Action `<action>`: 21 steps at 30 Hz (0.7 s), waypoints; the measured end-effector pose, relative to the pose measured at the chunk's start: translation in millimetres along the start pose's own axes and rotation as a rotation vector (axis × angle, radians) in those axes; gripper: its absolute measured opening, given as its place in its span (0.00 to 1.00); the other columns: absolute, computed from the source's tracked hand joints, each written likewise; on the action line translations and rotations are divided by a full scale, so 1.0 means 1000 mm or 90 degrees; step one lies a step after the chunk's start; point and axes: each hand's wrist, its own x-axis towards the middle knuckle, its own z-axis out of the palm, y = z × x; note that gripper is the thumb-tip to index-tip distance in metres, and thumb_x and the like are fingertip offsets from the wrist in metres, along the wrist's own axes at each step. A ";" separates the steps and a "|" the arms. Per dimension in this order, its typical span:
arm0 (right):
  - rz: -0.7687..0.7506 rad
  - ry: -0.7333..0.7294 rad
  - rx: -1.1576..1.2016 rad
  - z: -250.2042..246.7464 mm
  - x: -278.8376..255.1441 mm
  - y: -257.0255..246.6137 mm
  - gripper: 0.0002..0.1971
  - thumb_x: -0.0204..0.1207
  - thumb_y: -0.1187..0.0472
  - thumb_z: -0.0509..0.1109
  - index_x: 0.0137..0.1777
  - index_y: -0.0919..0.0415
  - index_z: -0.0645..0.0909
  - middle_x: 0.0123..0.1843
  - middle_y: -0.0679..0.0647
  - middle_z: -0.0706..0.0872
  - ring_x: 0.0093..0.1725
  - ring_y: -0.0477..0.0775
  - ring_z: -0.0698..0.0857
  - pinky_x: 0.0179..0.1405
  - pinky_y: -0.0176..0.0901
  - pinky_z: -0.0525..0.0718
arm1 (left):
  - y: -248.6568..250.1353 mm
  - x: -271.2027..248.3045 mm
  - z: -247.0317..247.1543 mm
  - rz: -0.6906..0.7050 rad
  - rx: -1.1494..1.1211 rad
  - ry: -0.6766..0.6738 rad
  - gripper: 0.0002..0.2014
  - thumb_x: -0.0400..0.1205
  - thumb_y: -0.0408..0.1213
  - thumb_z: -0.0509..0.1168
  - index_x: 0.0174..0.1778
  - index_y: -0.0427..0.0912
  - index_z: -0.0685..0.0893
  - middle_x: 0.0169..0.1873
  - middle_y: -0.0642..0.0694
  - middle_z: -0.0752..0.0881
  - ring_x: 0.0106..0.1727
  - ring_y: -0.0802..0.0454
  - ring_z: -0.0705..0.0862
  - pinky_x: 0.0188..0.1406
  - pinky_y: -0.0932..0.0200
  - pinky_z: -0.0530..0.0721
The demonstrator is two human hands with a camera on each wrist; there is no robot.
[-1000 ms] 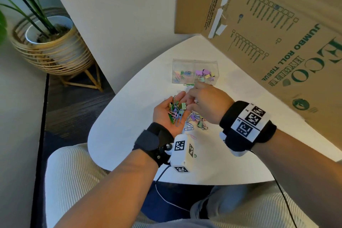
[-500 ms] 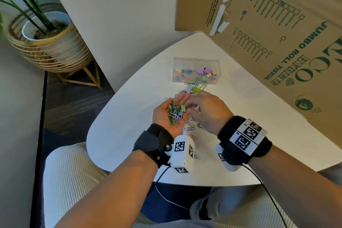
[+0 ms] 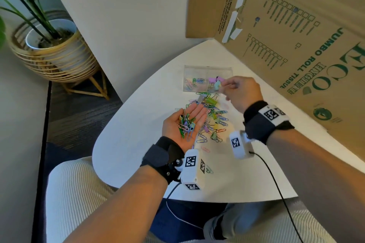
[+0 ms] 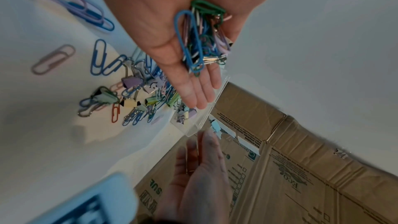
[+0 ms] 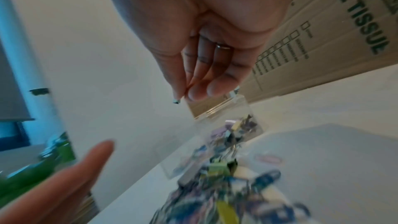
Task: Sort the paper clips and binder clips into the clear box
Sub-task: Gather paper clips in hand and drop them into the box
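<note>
My left hand (image 3: 194, 113) lies palm up above the white table (image 3: 138, 144), fingers straight, with a heap of coloured paper clips (image 3: 185, 124) in the palm; the left wrist view shows those paper clips (image 4: 193, 40) too. My right hand (image 3: 237, 89) pinches a light blue binder clip (image 3: 217, 85) over the right compartment of the clear box (image 3: 207, 68). The box's left compartment holds paper clips and its right one binder clips. A mixed pile of clips (image 3: 213, 116) lies on the table between box and hands.
A big cardboard box (image 3: 296, 35) leans along the table's right and back side, close behind the clear box. A potted plant (image 3: 53, 45) stands on the floor at left. One loose paper clip (image 3: 209, 169) lies near the table's front edge.
My right hand has moved from beside the left palm out to the clear box, now holding a light blue binder clip. The left hand has stayed in place, palm up.
</note>
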 end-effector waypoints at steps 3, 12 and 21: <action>0.034 0.052 0.006 -0.005 0.034 -0.006 0.05 0.73 0.61 0.75 0.40 0.49 0.88 0.48 0.52 0.91 0.44 0.53 0.89 0.46 0.44 0.88 | -0.002 -0.001 0.001 -0.002 0.011 0.001 0.22 0.89 0.40 0.47 0.60 0.27 0.80 0.51 0.30 0.88 0.62 0.40 0.82 0.59 0.42 0.79; -0.155 -0.166 -0.193 0.001 -0.001 -0.031 0.04 0.76 0.58 0.73 0.49 0.54 0.88 0.39 0.42 0.85 0.38 0.41 0.82 0.36 0.27 0.74 | 0.000 0.000 -0.003 0.013 -0.004 0.021 0.21 0.89 0.40 0.48 0.58 0.27 0.81 0.49 0.30 0.88 0.57 0.34 0.83 0.63 0.41 0.79; -0.203 -0.391 -0.318 0.012 -0.049 -0.020 0.14 0.70 0.57 0.78 0.56 0.48 0.88 0.45 0.46 0.89 0.49 0.48 0.85 0.56 0.47 0.82 | -0.007 0.001 0.002 0.007 0.054 0.031 0.19 0.86 0.41 0.50 0.58 0.32 0.82 0.51 0.34 0.86 0.51 0.37 0.85 0.38 0.49 0.90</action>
